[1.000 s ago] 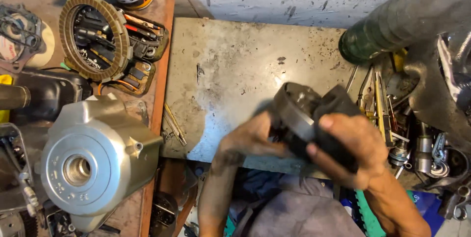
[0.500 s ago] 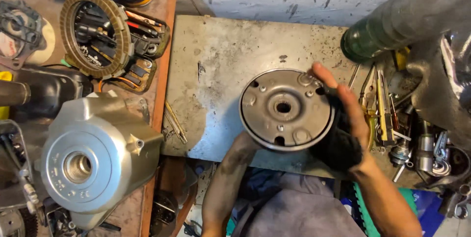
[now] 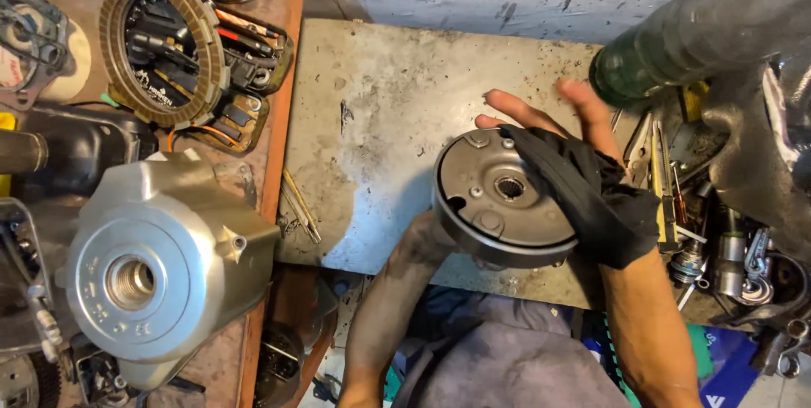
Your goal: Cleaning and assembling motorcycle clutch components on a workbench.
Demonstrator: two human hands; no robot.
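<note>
— Presently, how is the round metal part [image 3: 498, 205] held, and where?

— It is carried above the near edge of the grey metal plate [image 3: 380, 104], toward its right half, flat face turned up to the camera. It is supported from beneath by the left hand [image 3: 427, 239]; those fingers are hidden under the rim, so a grip is judged likely, but it cannot be told whether they are curled or flat.

— And the right hand [image 3: 583, 163]?

— A black rag [image 3: 591, 197] is draped across its palm and pressed against the right side of the part. Its fingers [image 3: 524, 112] are stretched out and unclenched, pointing toward the far edge of the plate, so nothing is pinched by them; the rag is only trapped between palm and metal. The face is probably held upward so it can be wiped and looked over.

— Where does the part lie relative to those fingers?

— Just below and nearer than the fingertips; its central hole [image 3: 509, 188] is left uncovered, beside the rag.

— What is set around it?

— A silver engine cover [image 3: 160, 264] rests on the wooden bench at the left edge, a friction ring [image 3: 160, 49] at the far left corner.
</note>
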